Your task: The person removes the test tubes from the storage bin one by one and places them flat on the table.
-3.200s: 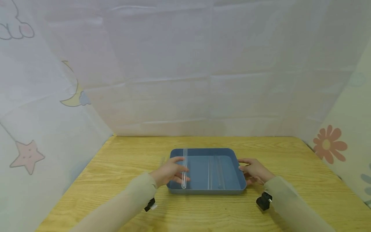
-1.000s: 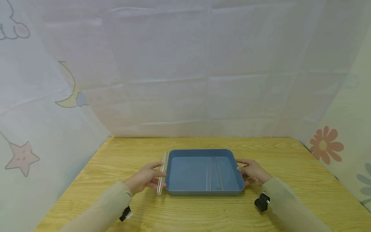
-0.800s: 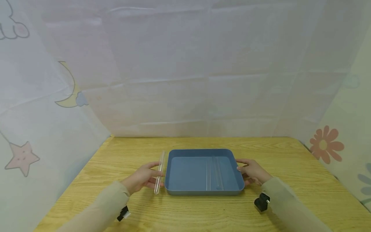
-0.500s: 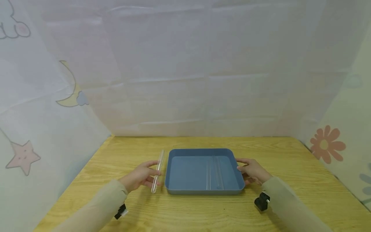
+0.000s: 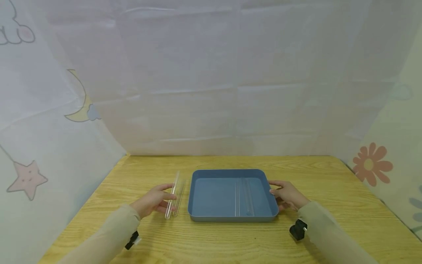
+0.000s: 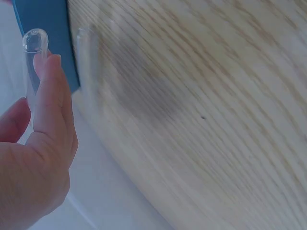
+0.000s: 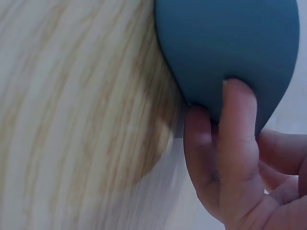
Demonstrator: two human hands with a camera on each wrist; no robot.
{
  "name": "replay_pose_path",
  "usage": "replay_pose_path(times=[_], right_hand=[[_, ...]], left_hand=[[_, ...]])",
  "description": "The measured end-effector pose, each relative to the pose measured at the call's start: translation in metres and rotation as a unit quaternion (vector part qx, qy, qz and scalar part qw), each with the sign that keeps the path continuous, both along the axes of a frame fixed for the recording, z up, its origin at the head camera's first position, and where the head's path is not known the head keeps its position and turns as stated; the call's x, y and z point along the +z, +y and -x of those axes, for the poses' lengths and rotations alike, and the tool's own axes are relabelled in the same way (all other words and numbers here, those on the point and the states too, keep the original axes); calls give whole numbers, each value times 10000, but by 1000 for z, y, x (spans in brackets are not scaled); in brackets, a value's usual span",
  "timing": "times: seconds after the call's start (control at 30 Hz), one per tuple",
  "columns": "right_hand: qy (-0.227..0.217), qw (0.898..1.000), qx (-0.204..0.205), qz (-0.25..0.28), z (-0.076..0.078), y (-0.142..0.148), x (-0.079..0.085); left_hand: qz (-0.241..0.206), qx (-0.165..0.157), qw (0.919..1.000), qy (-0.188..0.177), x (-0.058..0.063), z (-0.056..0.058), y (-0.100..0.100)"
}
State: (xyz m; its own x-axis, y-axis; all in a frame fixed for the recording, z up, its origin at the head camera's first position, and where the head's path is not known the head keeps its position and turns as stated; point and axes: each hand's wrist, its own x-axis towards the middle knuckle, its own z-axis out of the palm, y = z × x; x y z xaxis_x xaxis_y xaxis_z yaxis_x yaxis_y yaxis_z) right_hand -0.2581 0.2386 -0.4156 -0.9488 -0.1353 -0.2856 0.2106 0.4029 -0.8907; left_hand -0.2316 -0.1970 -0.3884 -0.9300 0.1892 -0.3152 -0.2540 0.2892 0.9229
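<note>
In the head view my left hand (image 5: 154,200) pinches a clear glass test tube (image 5: 172,196) with its rounded end toward me, just above the table. In the left wrist view the tube (image 6: 34,67) stands between thumb and fingers. A second test tube (image 5: 179,198) lies on the wood between that hand and a shallow blue tray (image 5: 234,219). Inside the tray's right half are two more clear tubes, a straight one (image 5: 237,198) and a slightly slanted one (image 5: 248,200). My right hand (image 5: 289,194) holds the tray's right side, fingers (image 7: 238,110) against the outer wall.
The wooden table (image 5: 217,242) runs back to a pale sheet (image 5: 211,91) hung behind it. Printed sheets (image 5: 39,128) close in the left and right sides. A small black device (image 5: 298,230) sits under the right wrist.
My left hand has carried its test tube from over the tray out to the left, past the tube lying on the table, which now shows plainly. The right hand stays at the tray.
</note>
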Motion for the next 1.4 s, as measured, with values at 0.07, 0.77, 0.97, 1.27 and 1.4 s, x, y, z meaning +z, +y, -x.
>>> replay_pose_path(times=[0.07,0.77,0.97,1.27,1.4], right_hand=[[5,10000,5,-19,0,0,0],[48,10000,0,30,-2,-1,2],[9,10000,-5,56,-1,-1,2],[37,10000,6,38,-2,-1,2],[44,10000,-4,47,-2,-1,1]], left_hand=[[53,30,10000,10,-2,2,-4],[170,-127,9998,51,-2,6,-12],[325,-87,9994,103,-3,9,-15],[438,112,9990,58,-8,12,-16],[505,136,9986,70,-10,14,-16]])
